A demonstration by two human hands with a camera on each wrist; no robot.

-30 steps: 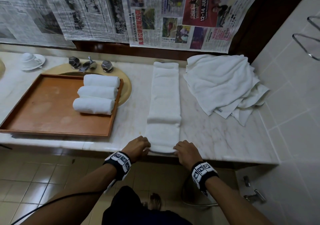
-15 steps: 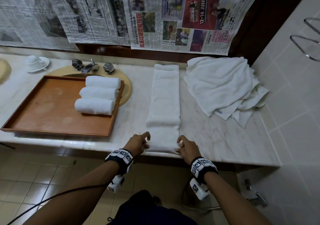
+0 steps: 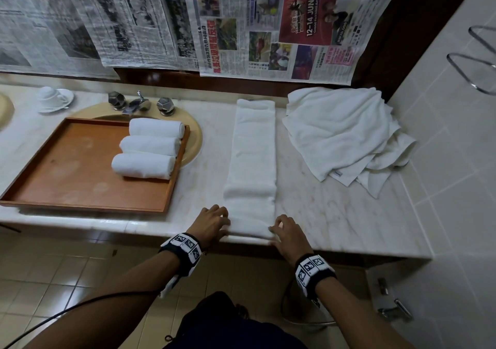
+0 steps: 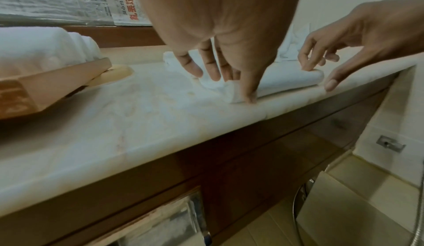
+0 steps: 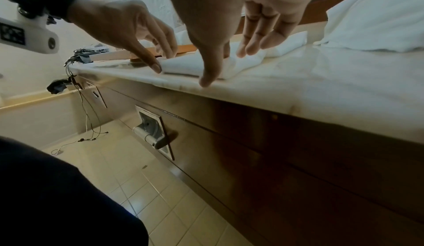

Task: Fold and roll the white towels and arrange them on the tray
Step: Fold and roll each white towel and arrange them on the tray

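We see the folded towel (image 3: pixel 252 160) lying as a long strip on the marble desk (image 3: pixel 335 214), running from 12 o'clock down to the near edge at 6 o'clock. Its near end is turned over into a small starting roll. Our left hand (image 3: pixel 212 223) sits at the roll's left corner: fingers (image 4: pixel 212 74) extended and pressing down on the cloth, thumb at the near side of the roll, nothing clenched. Our right hand (image 3: pixel 291 234) is at the right corner, fingers loosely bent with the tips touching the roll's top, thumb on the desk edge; we cannot tell whether it pinches any cloth. The wooden tray (image 3: pixel 67 176) lies at 10 o'clock, partly over the sink, with three rolled towels (image 3: pixel 149 147) stacked side by side along its right side. A heap of loose towels (image 3: pixel 343 133) lies at 1 o'clock, just beside the strip. A cup and saucer (image 3: pixel 53 99) stand at far 10 o'clock.
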